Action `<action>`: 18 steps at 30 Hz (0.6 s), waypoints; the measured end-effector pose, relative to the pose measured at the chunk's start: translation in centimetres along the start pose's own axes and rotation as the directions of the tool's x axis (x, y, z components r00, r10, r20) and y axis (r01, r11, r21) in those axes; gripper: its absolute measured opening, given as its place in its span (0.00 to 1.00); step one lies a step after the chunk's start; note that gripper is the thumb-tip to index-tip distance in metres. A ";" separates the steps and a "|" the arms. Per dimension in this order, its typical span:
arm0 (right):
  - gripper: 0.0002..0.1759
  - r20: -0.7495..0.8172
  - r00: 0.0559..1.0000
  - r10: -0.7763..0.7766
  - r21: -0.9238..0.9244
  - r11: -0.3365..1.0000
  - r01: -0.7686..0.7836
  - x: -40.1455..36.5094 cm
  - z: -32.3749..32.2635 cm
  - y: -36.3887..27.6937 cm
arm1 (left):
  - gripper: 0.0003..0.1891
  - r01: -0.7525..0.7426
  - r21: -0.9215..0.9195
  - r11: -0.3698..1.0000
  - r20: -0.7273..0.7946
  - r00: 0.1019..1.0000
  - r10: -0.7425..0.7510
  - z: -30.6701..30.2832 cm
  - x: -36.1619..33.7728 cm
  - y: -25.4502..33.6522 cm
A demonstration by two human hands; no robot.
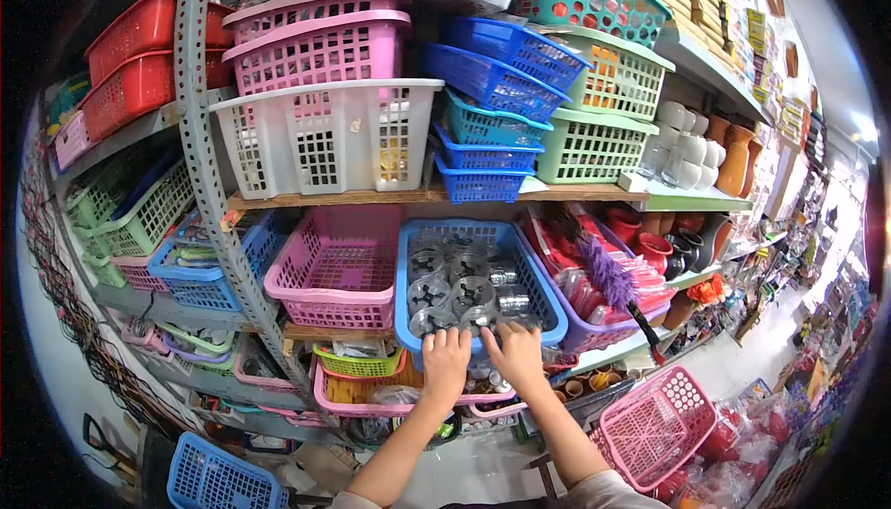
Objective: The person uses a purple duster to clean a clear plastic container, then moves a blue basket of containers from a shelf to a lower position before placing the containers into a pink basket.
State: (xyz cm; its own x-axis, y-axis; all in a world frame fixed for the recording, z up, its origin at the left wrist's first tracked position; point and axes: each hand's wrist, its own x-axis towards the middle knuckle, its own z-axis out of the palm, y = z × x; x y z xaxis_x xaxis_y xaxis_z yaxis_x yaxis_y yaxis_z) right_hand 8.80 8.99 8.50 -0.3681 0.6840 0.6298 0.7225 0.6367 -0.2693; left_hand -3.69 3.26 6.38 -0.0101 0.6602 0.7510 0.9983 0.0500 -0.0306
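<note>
A blue plastic basket (553,303) rests on the middle shelf with its front toward me. Inside it lie several clear round containers (429,294), with dark shapes showing through some of them. My left hand (446,353) is closed over the front rim, fingers hooked inward. Beside it, a little to the right, my right hand (515,351) grips the same rim with its thumb turned toward the left hand. The fingertips of both hands sit close to the nearest containers.
A pink basket (329,312) stands directly left, and a purple basket (594,340) with red packets stands right, a purple feather duster (608,272) across it. Stacked baskets fill the shelf above. A metal post (200,119) rises at left. A pink basket (654,425) sits lower right.
</note>
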 end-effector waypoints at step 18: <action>0.37 -0.060 0.994 -0.091 0.240 0.965 0.103 -4.6 2.8 3.7 | 0.42 0.128 -0.173 0.977 0.084 0.990 -0.114 2.2 -1.0 2.5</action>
State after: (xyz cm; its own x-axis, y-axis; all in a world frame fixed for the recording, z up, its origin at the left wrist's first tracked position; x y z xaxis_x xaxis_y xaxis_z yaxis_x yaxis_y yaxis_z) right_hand 11.53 9.20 2.52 -0.3968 0.6008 0.6940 0.5194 0.7703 -0.3700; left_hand -1.30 4.39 4.06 -0.1290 0.7109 0.6914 0.9837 0.0034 0.1800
